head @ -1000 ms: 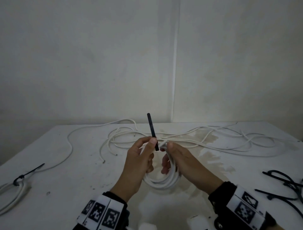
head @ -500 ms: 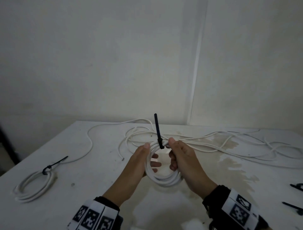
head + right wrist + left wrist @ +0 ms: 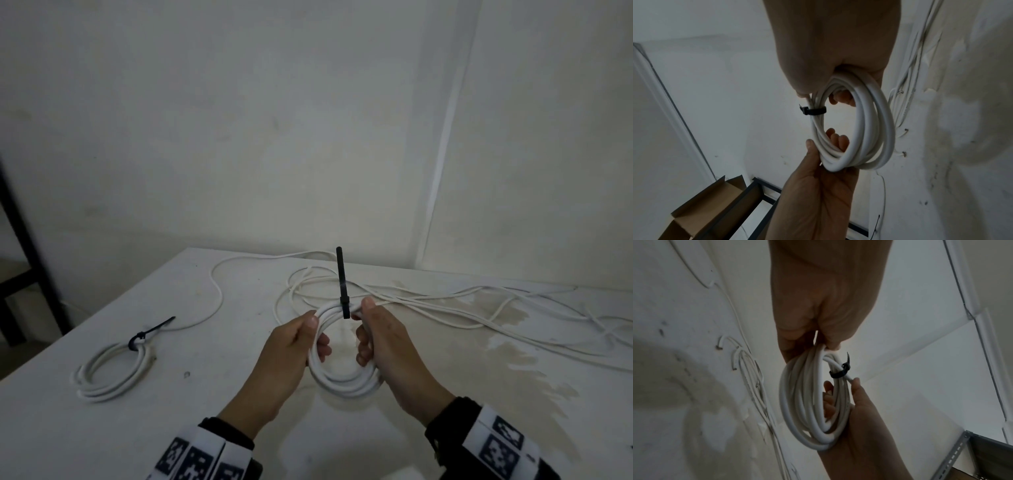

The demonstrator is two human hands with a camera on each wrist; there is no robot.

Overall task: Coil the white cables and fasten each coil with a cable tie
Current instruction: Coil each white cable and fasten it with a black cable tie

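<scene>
A white cable coil (image 3: 342,380) hangs between both hands just above the table. A black cable tie (image 3: 344,303) is cinched around the coil's top, its tail standing straight up. My left hand (image 3: 303,337) grips the coil's left side, thumb on top and fingers through the loop. My right hand (image 3: 370,330) grips the right side the same way, thumb beside the tie. In the left wrist view the tie (image 3: 839,372) wraps the coil (image 3: 809,402) between the two thumbs. The right wrist view shows the tie (image 3: 815,111) close under my right thumb.
A second white coil (image 3: 113,370) with a black tie (image 3: 140,339) lies on the table (image 3: 171,428) at the left. Loose white cables (image 3: 445,301) sprawl across the back and right. Beyond the left edge stand a black frame (image 3: 20,246) and a cardboard box (image 3: 705,211).
My left hand has let go of the tie's tail and moved onto the coil's left side. The tie now sits tight on the coil. The head view has swung left.
</scene>
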